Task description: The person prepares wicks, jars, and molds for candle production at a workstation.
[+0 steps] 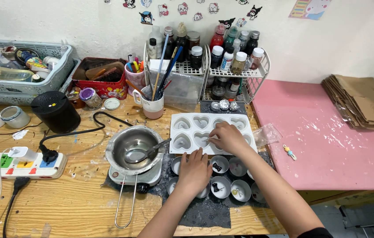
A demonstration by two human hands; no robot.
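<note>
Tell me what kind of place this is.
Probably a home craft bench for casting wax or resin: a white heart mould, a metal melting pot on a small heater, and a rack of pigment bottles.

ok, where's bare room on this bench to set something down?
Pink board between wire rack and cardboard stack; wood front-left below power strip. Crowded: around both hands, heart mold, metal pot, small tins.

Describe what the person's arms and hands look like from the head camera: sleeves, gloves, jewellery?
Both forearms are bare, and the left hand and right hand wear no gloves. No watch, ring or bracelet shows. Only a bit of black cloth, probably a short sleeve, appears at the bottom edge on the right arm. The left arm's upper part is out of view.
</note>
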